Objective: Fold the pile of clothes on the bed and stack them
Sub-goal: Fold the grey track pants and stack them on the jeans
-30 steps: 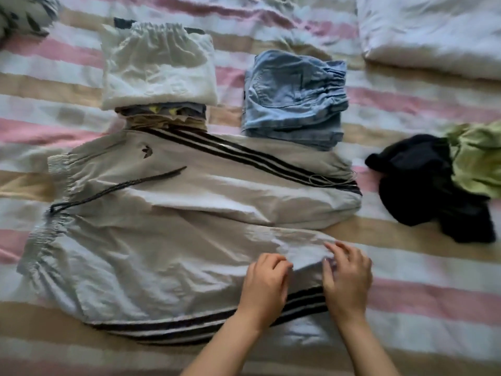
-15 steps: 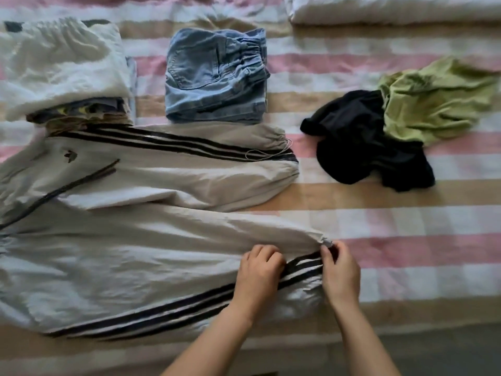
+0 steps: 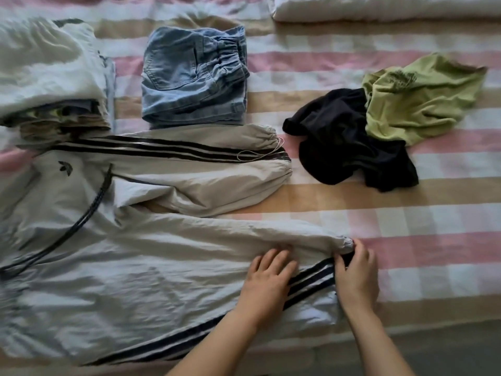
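Two hands are on one pair of track pants (image 3: 135, 261), which lies spread flat along the near edge of the bed (image 3: 433, 218) with the waist at the left and two legs running right. The pants are pale beige, thin and crinkled. Each leg carries three dark side stripes and ends in a gathered elastic cuff. One dark braided drawstring (image 3: 81, 221) trails across the waist area, beside a small dark trefoil logo.

The left hand (image 3: 268, 278) rests palm down on the near leg, fingers nearly straight, gripping nothing. The right hand (image 3: 357, 280) pinches the near leg's cuff (image 3: 347, 241) between thumb and curled fingers.

One stack of folded clothes (image 3: 48, 63) sits at the far left, topped by a white garment with several darker layers below. Just to its right is one folded piece of light-blue denim (image 3: 189, 77) with an elastic waistband.

Two unfolded garments lie crumpled and touching toward the right edge: one black (image 3: 347, 142) and one olive-green (image 3: 423, 101). The bed cover is checked in pink, tan and white. One roll of white bedding (image 3: 379, 6) occupies the far right corner.
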Motion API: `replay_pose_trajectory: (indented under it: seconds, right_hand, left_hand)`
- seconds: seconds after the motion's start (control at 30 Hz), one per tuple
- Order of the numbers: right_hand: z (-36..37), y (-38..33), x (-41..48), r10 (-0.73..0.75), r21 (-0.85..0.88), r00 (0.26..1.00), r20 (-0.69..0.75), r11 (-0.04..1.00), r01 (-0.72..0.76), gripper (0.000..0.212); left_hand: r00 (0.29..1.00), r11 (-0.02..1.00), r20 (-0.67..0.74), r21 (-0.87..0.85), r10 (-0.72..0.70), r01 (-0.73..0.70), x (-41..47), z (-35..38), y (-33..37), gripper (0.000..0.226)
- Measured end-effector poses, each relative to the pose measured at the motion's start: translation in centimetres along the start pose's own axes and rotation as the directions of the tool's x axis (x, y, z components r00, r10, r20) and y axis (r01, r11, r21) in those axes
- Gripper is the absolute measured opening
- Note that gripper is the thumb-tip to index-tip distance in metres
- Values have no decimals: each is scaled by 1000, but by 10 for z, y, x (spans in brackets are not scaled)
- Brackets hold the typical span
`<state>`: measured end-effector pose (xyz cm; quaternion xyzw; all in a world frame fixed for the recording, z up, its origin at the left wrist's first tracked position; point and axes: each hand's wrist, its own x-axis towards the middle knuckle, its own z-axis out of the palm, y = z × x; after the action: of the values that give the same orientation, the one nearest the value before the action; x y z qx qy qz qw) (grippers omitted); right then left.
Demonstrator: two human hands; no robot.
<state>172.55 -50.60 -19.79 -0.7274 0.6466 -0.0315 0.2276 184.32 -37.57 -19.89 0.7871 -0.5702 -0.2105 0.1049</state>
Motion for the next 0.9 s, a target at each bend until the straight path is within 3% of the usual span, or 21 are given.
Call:
replay_pose_trajectory:
  seconds: [0.07,0.13,0.23,0.37,0.53,0.67,0.77,0.83,0.9]
  right_hand:
    - [-3,-18,-1,-68,41,994,-83,997,72,44]
    - [-7,-42,0,-225,48,962,-155,971,235,41]
    - [-11,-84,14,-364,135,927,-86,918,373,31]
    - [-2,-129,47,-232,365,964,132,915,170,29]
    - [22,-161,92,-22,388,971,238,919,-74,37]
    - [32,-169,107,6,336,963,270,936,-100,32]
    - [31,-164,104,-36,321,957,289,945,-62,18]
    - [22,-156,101,-21,336,973,229,940,-59,12]
    - [9,-144,100,-6,381,994,109,924,-36,12]
  left_hand:
    - [994,992,-101,-118,29,-41,4,-6,-9,37]
    - [980,961,-196,-275,-20,-35,12,-23,-16,27]
    - [951,933,-294,-359,-94,-19,31,-55,-28,22]
    - [928,904,-317,-425,-198,48,74,-92,-47,21]
    - [920,906,-288,-401,-266,137,152,-119,-84,31]
    - [968,969,-131,-158,-212,191,208,-123,-109,46]
    - [972,972,20,-10,-232,233,230,-125,-118,29]
    - [974,972,-28,-76,-225,223,232,-127,-114,18]
    - [970,971,-193,-217,-148,105,231,-128,-98,19]
